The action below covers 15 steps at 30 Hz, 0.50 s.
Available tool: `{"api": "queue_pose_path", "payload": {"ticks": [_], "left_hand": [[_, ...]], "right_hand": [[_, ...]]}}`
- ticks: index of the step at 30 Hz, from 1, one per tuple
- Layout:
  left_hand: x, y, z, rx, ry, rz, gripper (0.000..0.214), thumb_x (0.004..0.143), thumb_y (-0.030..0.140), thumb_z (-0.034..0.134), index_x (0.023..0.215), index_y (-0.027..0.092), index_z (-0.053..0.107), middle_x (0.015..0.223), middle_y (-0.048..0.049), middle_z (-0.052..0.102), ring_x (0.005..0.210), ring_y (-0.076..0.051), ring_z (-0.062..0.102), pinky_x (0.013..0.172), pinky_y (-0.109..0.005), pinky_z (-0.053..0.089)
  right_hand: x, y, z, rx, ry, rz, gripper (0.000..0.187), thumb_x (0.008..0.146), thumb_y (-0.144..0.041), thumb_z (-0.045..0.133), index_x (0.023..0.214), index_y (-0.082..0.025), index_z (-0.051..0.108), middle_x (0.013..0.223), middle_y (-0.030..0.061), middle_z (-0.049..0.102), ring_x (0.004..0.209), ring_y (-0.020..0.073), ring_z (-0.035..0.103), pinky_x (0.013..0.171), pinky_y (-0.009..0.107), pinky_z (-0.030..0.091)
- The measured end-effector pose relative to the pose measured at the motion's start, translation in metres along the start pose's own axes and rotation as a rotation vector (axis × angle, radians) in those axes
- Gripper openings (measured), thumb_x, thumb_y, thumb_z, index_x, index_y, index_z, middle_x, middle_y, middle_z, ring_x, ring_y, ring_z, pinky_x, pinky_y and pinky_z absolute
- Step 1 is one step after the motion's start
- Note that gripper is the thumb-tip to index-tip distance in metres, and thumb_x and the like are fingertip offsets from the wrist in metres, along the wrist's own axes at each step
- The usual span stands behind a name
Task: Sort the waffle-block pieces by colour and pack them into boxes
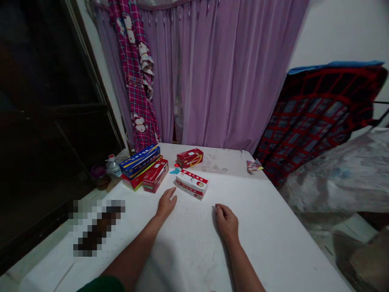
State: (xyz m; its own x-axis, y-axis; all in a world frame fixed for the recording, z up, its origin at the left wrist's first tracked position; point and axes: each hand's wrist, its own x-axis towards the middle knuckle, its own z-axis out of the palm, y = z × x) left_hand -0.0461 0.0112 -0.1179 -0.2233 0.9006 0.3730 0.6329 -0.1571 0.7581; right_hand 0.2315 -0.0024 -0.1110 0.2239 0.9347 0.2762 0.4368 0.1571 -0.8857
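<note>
My left hand [167, 203] is held over the white table with its fingers stretched out and the thumb apart, holding nothing. Just beyond its fingertips, to the right, lies a white and red carton [192, 183]; a small gap seems to separate them. My right hand [227, 222] rests to the right and nearer to me, its fingers curled in a loose fist with no object showing. Left of the white carton stands a dark red box [156, 175]. It sits against a red and yellow-green box [133, 183], which has a blue box [140, 161] on top.
Another dark red box [190, 158] sits farther back on the table [258, 227], near small blue pieces [175, 171]. A crumpled colourful wrapper [254, 166] lies at the right edge. Purple curtains [231, 81] hang behind. A plastic bottle [113, 165] stands beyond the left edge.
</note>
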Motion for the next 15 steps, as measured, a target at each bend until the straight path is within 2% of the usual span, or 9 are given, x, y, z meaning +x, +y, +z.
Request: {"api": "queue_pose_path", "payload": {"ticks": [5, 11, 15], "left_hand": [[-0.01, 0.021, -0.007, 0.076, -0.004, 0.003, 0.03, 0.077, 0.007, 0.054, 0.098, 0.019, 0.071, 0.101, -0.0042, 0.072, 0.098, -0.017, 0.066, 0.094, -0.033, 0.052], [-0.018, 0.028, -0.009, 0.092, 0.002, -0.013, 0.029, 0.076, 0.005, 0.054, 0.094, 0.02, 0.073, 0.096, -0.0023, 0.073, 0.094, -0.016, 0.066, 0.091, -0.03, 0.052], [-0.019, 0.025, -0.01, 0.039, 0.023, -0.03, 0.027, 0.079, 0.007, 0.053, 0.093, 0.021, 0.072, 0.096, -0.0021, 0.073, 0.093, -0.015, 0.067, 0.089, -0.029, 0.052]], "right_hand": [[-0.002, 0.0, -0.002, -0.096, -0.057, 0.009, 0.048, 0.075, -0.051, 0.044, 0.088, -0.017, 0.075, 0.094, 0.0129, 0.075, 0.086, 0.0273, 0.068, 0.08, 0.038, 0.051], [-0.002, -0.004, -0.001, -0.198, -0.092, -0.002, 0.047, 0.074, -0.05, 0.043, 0.087, -0.018, 0.074, 0.094, 0.0126, 0.075, 0.086, 0.0277, 0.067, 0.079, 0.037, 0.05], [-0.009, -0.004, 0.001, -0.262, -0.085, -0.058, 0.042, 0.076, -0.048, 0.044, 0.086, -0.02, 0.073, 0.091, 0.0104, 0.074, 0.084, 0.026, 0.067, 0.078, 0.036, 0.051]]}}
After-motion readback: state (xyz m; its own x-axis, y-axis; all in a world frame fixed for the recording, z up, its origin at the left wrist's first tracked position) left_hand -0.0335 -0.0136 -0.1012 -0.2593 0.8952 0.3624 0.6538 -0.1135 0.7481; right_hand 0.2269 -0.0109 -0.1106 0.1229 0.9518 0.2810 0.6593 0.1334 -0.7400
